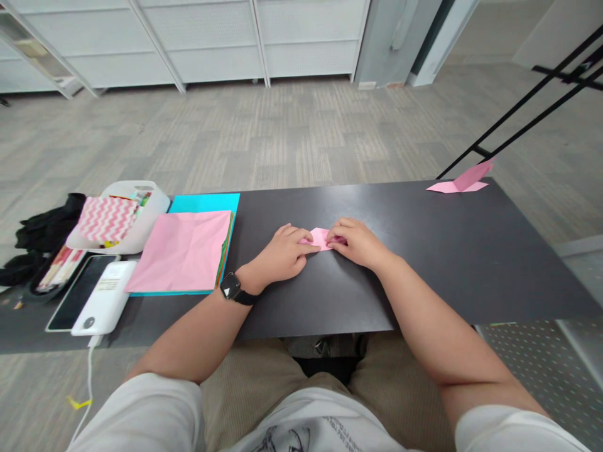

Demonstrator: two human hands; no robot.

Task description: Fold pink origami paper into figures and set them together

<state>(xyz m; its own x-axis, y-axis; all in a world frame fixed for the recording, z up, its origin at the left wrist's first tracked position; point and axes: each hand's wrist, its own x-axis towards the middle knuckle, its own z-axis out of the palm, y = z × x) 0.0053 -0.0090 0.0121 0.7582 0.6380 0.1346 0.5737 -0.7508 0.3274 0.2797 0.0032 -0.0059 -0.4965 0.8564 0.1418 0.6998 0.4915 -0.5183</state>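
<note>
A small folded piece of pink paper (320, 238) lies on the dark table in front of me, between my two hands. My left hand (286, 251), with a black watch at the wrist, grips the paper's left end between thumb and fingers. At its right end, the fingers and thumb of my right hand (355, 241) pinch the paper. My fingers hide both ends, so the full shape of the fold does not show.
A folded pink paper figure (464, 180) stands at the table's (471, 263) far right edge. To the left are a stack of pink paper (183, 251) on a blue sheet, a white basket (153, 210), a phone (80, 295) and a white power bank (104, 298) with a cable.
</note>
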